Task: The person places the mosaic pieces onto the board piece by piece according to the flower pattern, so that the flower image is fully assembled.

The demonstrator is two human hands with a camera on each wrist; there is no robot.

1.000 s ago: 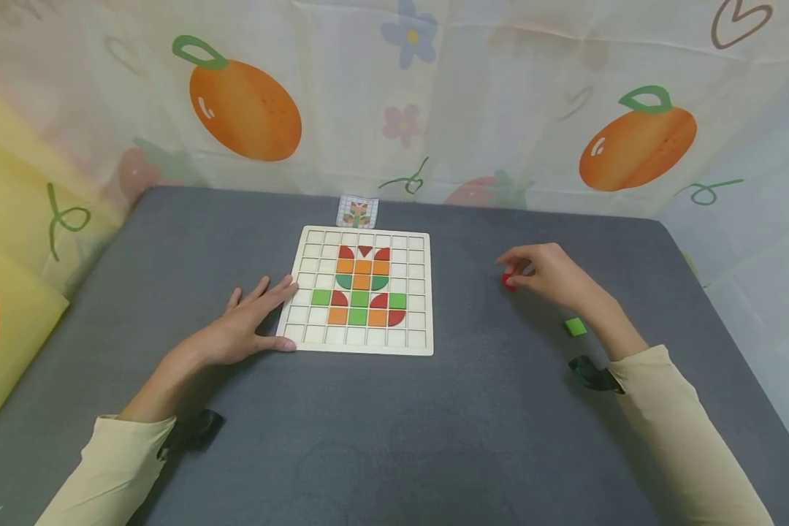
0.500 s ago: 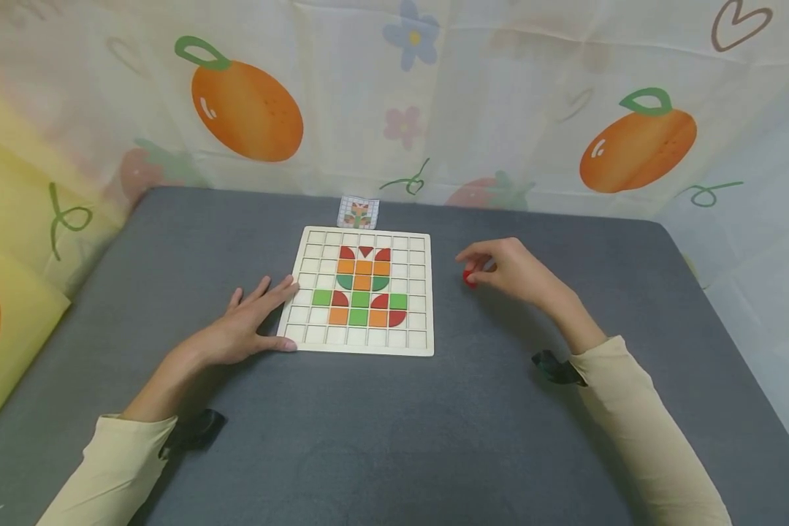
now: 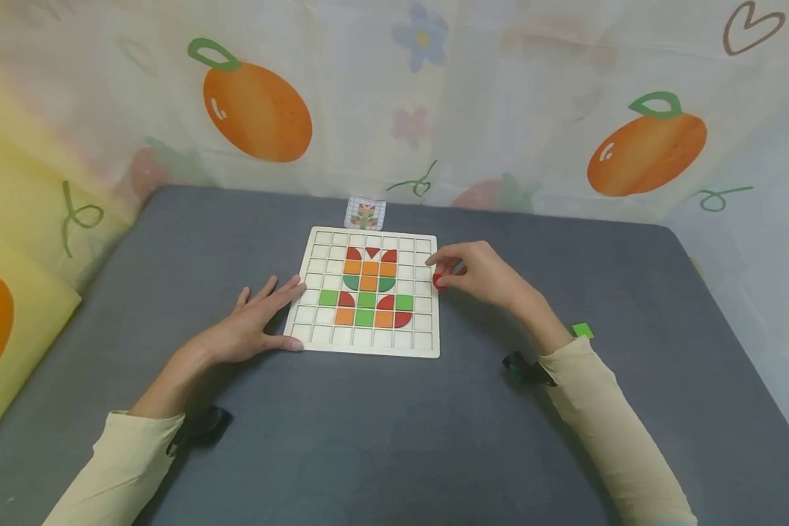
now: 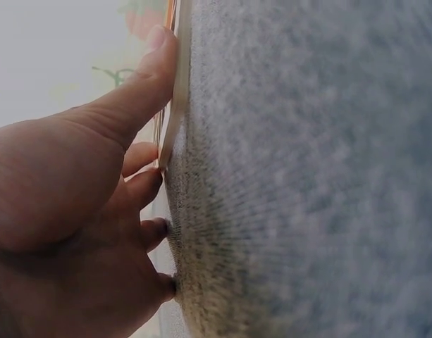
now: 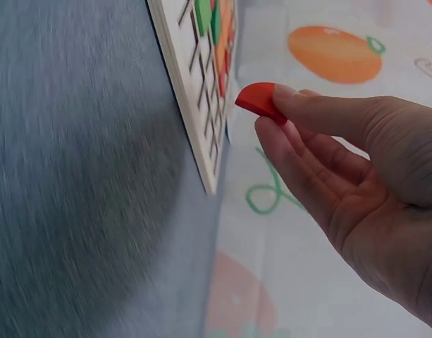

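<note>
A pale wooden grid board (image 3: 315,336) lies on the grey table, with red, orange and green pieces set in a flower pattern (image 3: 367,285). My right hand (image 3: 480,274) hovers at the board's right edge and pinches a small red curved piece (image 3: 438,281) between thumb and fingers; the right wrist view shows that red piece (image 5: 258,100) just off the board's rim (image 5: 194,134). My left hand (image 3: 253,325) lies flat on the table, fingers straight, thumb along the board's left front corner (image 4: 175,105).
A small pattern card (image 3: 365,214) leans against the fruit-print curtain behind the board. A loose green square piece (image 3: 582,330) lies on the table beside my right forearm. The grey table top (image 3: 381,438) stretches wide in front of the board.
My right hand has carried the red piece leftward from the open table to the board's right edge. The left hand has stayed put.
</note>
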